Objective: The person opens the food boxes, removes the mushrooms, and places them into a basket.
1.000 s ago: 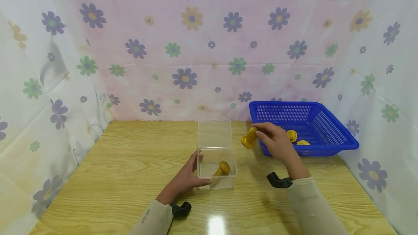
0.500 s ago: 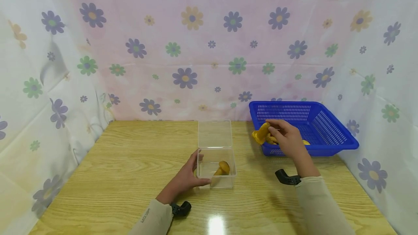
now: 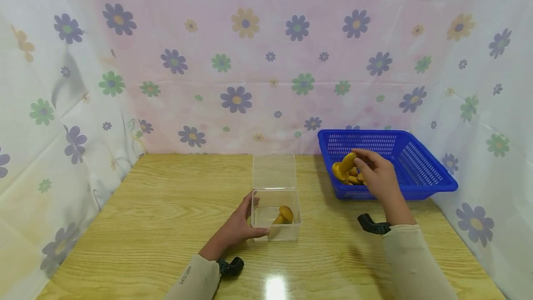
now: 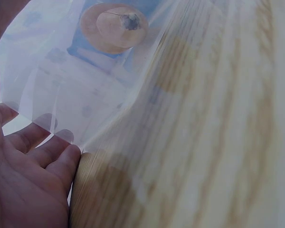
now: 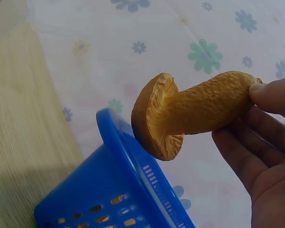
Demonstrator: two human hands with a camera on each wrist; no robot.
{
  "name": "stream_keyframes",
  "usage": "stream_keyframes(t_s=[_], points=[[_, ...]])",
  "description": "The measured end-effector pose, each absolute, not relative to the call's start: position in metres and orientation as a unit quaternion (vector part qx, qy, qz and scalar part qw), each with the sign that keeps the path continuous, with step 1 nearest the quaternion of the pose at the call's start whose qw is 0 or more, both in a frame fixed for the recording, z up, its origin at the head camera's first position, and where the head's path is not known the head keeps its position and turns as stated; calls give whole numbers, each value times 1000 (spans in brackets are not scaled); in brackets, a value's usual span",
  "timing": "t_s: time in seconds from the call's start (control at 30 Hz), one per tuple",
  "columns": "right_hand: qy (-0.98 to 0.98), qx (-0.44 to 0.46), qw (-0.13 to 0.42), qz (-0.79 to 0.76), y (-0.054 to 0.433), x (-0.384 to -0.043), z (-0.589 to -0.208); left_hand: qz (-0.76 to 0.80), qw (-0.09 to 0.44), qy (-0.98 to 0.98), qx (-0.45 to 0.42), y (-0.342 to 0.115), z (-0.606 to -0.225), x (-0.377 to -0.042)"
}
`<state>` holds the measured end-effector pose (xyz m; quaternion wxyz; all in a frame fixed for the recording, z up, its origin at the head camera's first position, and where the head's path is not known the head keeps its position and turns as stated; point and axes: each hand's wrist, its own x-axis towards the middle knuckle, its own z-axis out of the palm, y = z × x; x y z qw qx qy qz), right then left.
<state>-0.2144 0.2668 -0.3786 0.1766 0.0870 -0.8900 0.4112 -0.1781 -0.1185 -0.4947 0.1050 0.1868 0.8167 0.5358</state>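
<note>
A yellow-brown mushroom point(image 5: 204, 107) is pinched by its stem between the thumb and fingers of my right hand point(image 3: 380, 175). In the head view it hangs over the left part of the blue basket point(image 3: 420, 152), cap toward the left. Below it, several more mushrooms point(image 3: 354, 179) lie in the basket. My left hand point(image 3: 238, 224) grips the left side of a clear plastic box point(image 3: 296, 233), thumb at the front and fingers behind. The box's lid point(image 3: 274, 171) is tipped back, and one mushroom point(image 3: 284, 215) lies inside it. In the left wrist view, fingertips point(image 4: 69, 156) touch the clear wall.
The wooden table point(image 3: 166, 207) carries the box in the middle and the basket at the back right. A flowered cloth point(image 3: 250, 59) stands behind and on both sides. Black wrist mounts point(image 3: 372, 225) sit on both forearms.
My right hand has moved right with the mushroom, from the basket's left edge to over the basket. My left hand and the box have stayed put.
</note>
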Motion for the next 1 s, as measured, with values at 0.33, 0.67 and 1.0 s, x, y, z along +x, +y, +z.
stream_keyframes(t_s=[0.33, 0.67, 1.0], points=[[-888, 46, 180, 420, 279, -213, -382, 536, 109, 815, 189, -119, -491, -177], [-893, 16, 168, 418, 291, -214, -386, 536, 106, 816, 189, -119, -495, -179], [-897, -4, 160, 412, 298, -216, -392, 539, 107, 815, 185, -120, -497, -178]])
